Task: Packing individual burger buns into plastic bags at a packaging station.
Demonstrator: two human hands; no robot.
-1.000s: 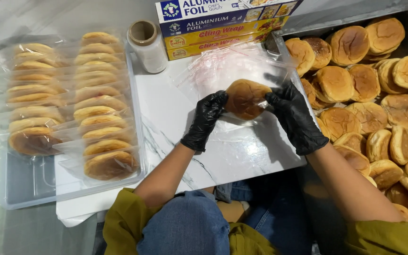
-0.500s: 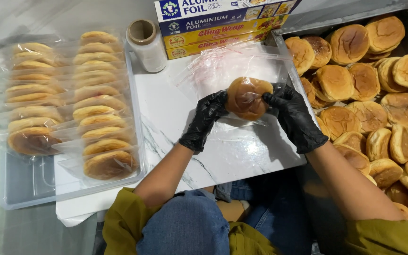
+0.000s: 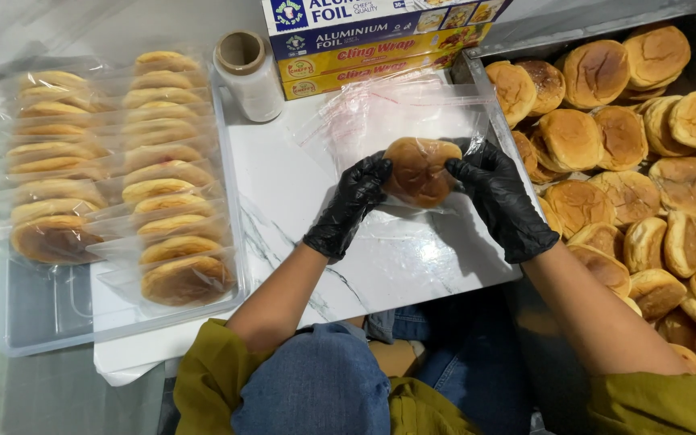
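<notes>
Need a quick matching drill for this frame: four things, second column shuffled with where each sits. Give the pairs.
Things:
1. bun
2. roll of clear film
3. bagged buns
4. loose buns

Places:
A. heaped in the metal tray at the right
B. held between the left hand and right hand, both in black gloves
C. lined up in the clear tray at the left
D. upright on the white marble board, beside the stacked boxes

Pairs: 1-B, 2-D, 3-C, 4-A
</notes>
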